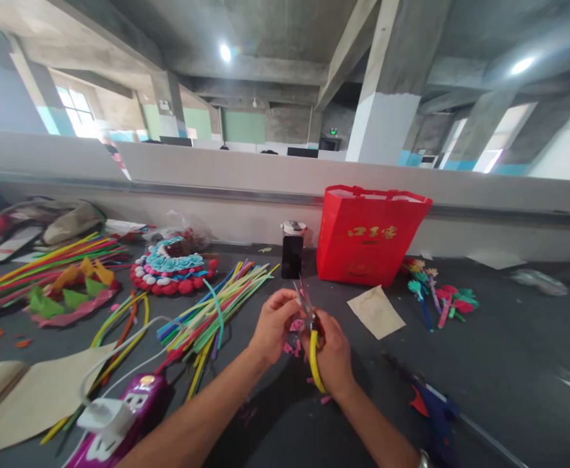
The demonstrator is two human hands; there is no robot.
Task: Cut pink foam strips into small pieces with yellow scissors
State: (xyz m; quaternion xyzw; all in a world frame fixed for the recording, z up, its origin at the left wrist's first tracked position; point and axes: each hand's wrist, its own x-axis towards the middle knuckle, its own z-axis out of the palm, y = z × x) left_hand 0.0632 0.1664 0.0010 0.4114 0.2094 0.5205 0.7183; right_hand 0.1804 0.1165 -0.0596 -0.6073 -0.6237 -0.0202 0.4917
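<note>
My right hand (332, 351) grips a pair of scissors (315, 361) with yellow handles, the blades pointing up and away from me. Close beside the blades, my left hand (277, 325) is closed in a pinch. Whatever sits between its fingertips is too small to make out. A curled pink piece (297, 324) shows between the two hands, just under the left fingers. Further small pink scraps (292, 350) are scattered below the hands on the dark table (275, 422).
Bundled coloured pipe cleaners (216, 305) and a purple power strip (129, 416) lie left. Ahead stand a phone (292, 257) and a red bag (367, 237). Rightward are brown paper (376, 312), craft flowers (453, 300) and a blue glue gun (433, 409). Decorated crowns (175, 266) sit back left.
</note>
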